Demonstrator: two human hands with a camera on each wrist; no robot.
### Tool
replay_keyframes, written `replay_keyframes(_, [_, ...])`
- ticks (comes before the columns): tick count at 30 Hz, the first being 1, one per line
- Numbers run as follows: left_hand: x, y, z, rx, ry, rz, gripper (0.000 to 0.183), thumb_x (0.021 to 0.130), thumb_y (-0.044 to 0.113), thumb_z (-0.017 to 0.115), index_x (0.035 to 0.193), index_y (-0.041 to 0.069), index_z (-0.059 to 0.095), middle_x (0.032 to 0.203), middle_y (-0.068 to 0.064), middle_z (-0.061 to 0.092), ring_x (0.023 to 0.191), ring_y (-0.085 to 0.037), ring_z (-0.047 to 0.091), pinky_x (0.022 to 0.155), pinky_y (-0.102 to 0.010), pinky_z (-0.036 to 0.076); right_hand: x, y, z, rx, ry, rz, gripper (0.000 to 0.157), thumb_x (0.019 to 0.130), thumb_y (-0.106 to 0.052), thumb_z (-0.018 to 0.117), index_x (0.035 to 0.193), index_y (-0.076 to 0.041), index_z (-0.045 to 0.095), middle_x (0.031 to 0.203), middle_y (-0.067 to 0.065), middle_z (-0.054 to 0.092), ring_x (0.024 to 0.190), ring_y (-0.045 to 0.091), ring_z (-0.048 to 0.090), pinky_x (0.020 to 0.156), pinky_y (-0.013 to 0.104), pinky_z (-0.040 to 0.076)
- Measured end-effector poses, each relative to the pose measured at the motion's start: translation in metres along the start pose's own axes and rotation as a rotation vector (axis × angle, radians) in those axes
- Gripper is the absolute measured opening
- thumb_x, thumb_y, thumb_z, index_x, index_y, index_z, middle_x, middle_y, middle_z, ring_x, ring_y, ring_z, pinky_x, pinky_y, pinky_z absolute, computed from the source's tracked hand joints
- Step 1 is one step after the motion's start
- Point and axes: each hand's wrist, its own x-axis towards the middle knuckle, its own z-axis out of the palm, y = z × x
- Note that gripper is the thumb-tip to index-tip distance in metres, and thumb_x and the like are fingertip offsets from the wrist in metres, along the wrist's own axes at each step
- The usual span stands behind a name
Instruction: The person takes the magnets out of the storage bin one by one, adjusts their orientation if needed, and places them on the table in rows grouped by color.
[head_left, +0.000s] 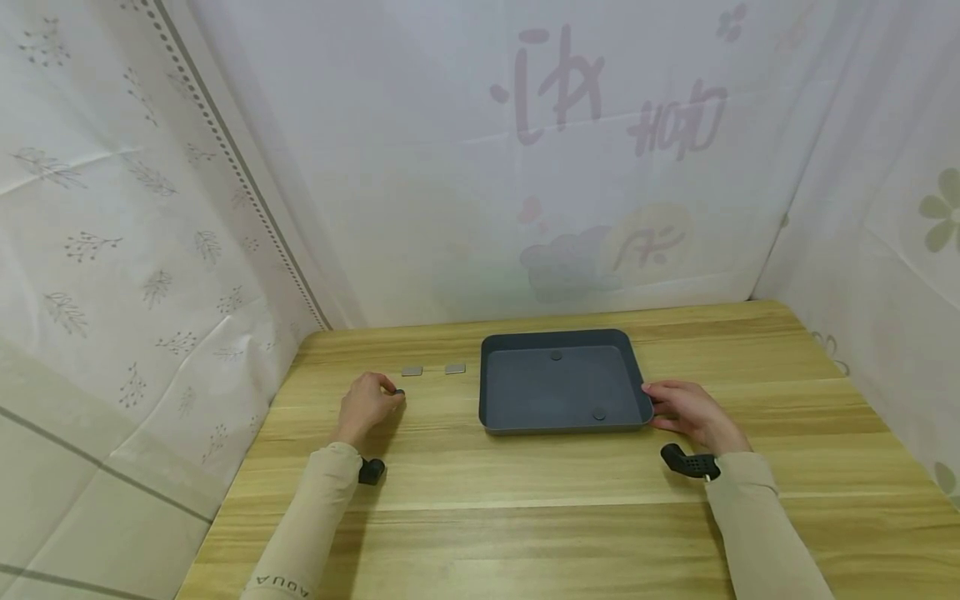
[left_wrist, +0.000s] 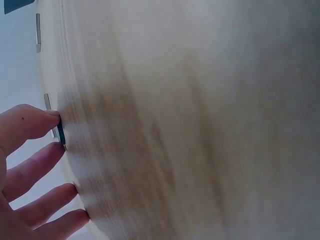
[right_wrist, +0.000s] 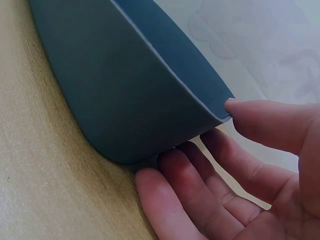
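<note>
My left hand (head_left: 369,406) is low over the left part of the table. Its thumb and index finger pinch a small dark disc (left_wrist: 61,132), seen edge-on in the left wrist view, close to the wood. At the right end of the dark grey rectangular tray (head_left: 525,392), my right hand (head_left: 690,410) grips the rim. In the right wrist view the thumb lies at the rim and the other fingers curl under the outside wall. Inside the tray are two round dark discs, one near the back (head_left: 556,356) and one near the front right (head_left: 598,414).
Two flat grey rectangular pieces, one on the left (head_left: 412,372) and one on the right (head_left: 455,368), lie between my left hand and the tray. Printed curtains (head_left: 420,208) hang behind and beside the wooden table (head_left: 510,517). Black wrist cameras show at both sleeves.
</note>
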Motion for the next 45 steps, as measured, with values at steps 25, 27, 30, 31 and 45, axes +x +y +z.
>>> replay_keyframes(25, [-0.001, -0.002, -0.005, -0.009, -0.04, 0.048, 0.031, 0.087, 0.026, 0.068, 0.103, 0.0, 0.07, 0.119, -0.023, 0.062, 0.109, -0.039, 0.058, 0.088, -0.055, 0.048, 0.001, 0.0, 0.0, 0.005, -0.003, 0.001, 0.05, 0.099, -0.033, 0.054, 0.132, 0.004, 0.047, 0.096, -0.004, 0.063, 0.084, 0.009, 0.062, 0.074, 0.026, 0.055])
replay_keyframes(27, [-0.002, -0.003, -0.006, -0.012, -0.043, 0.061, 0.032, 0.089, 0.027, 0.067, 0.103, -0.001, 0.069, 0.117, -0.023, 0.063, 0.106, -0.038, 0.059, 0.086, -0.053, 0.049, 0.001, 0.001, 0.0, 0.003, -0.008, -0.002, 0.048, 0.099, -0.033, 0.053, 0.131, 0.004, 0.047, 0.095, -0.003, 0.063, 0.084, 0.009, 0.062, 0.074, 0.026, 0.055])
replay_keyframes(30, [-0.002, -0.004, -0.008, -0.012, -0.043, 0.07, 0.032, 0.091, 0.028, 0.065, 0.103, -0.001, 0.069, 0.115, -0.023, 0.064, 0.102, -0.036, 0.06, 0.083, -0.051, 0.05, 0.001, 0.001, 0.0, 0.007, -0.005, 0.0, 0.047, 0.099, -0.032, 0.054, 0.13, 0.003, 0.048, 0.095, -0.003, 0.063, 0.084, 0.01, 0.062, 0.074, 0.026, 0.055])
replay_keyframes(31, [-0.001, -0.004, -0.008, -0.012, -0.041, 0.069, 0.032, 0.091, 0.028, 0.064, 0.103, -0.001, 0.069, 0.114, -0.023, 0.064, 0.1, -0.035, 0.06, 0.081, -0.05, 0.05, 0.001, 0.001, 0.0, 0.006, -0.007, -0.001, 0.046, 0.1, -0.032, 0.053, 0.13, 0.003, 0.048, 0.095, -0.003, 0.063, 0.084, 0.01, 0.062, 0.074, 0.027, 0.055])
replay_keyframes(45, [-0.001, 0.021, -0.011, -0.137, -0.02, 0.094, 0.038, 0.093, 0.027, 0.059, 0.117, -0.002, 0.063, 0.126, -0.024, 0.059, 0.103, -0.04, 0.058, 0.092, -0.052, 0.047, 0.0, -0.002, 0.001, -0.002, -0.001, 0.004, 0.051, 0.099, -0.033, 0.055, 0.132, 0.005, 0.048, 0.096, -0.002, 0.062, 0.083, 0.01, 0.062, 0.074, 0.026, 0.055])
